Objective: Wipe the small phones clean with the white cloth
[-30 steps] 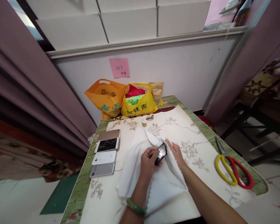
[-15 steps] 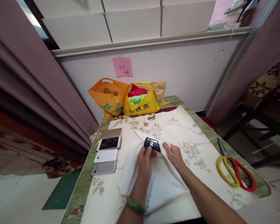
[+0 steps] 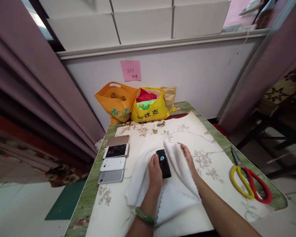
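From the head view, I see two bare hands over one white cloth. The left hand pinches one black phone along its left edge, thumb uppermost, so the phone sits above the cloth, near its middle. The right hand is up against a raised fold of cloth; its thumb is hidden, and I can't tell whether it grips. One green bangle circles the left wrist.

Four more phones lie in a column on the left of the surface: one gold, two white, one silver (only one of the four shows a dark screen). On the right lies one pair of scissors, one handle yellow, one red. At the far end stand two bags, one orange, one yellow, with one small bottle in front. One pink note hangs on the wall.
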Motion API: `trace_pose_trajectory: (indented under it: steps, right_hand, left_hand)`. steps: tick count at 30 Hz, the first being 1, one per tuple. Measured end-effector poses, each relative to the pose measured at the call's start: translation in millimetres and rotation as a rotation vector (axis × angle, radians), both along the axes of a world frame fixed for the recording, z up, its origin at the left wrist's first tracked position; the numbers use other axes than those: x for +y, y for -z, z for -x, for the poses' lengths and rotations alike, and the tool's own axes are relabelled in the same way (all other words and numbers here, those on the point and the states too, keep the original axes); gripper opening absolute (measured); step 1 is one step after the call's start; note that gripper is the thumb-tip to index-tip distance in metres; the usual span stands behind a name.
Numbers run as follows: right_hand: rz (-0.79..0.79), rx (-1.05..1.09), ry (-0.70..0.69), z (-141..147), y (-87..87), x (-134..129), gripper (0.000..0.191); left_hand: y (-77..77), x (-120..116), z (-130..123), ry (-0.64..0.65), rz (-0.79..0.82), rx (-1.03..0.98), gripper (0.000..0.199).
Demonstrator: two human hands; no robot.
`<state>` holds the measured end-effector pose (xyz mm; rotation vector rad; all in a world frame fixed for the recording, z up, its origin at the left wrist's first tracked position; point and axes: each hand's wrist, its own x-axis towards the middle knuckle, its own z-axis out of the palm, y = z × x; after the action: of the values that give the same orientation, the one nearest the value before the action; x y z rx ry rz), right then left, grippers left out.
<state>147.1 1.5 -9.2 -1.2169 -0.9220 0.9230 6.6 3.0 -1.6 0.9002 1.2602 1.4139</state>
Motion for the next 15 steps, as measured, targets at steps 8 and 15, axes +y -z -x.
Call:
trace_pose_trajectory:
  steps: [8,15]
  right_hand:
    - [0.027,-0.437,-0.225,8.6,-5.0,-2.4,0.026]
    - [0.025,-0.367,-0.154,6.1,-7.1,-3.2,0.034]
  left_hand:
    - [-7.1,-4.2,-0.6,0.218,-0.094,0.173,0.039]
    - [-15.3,-8.6,-1.7,0.292,-0.129,0.129,0.022]
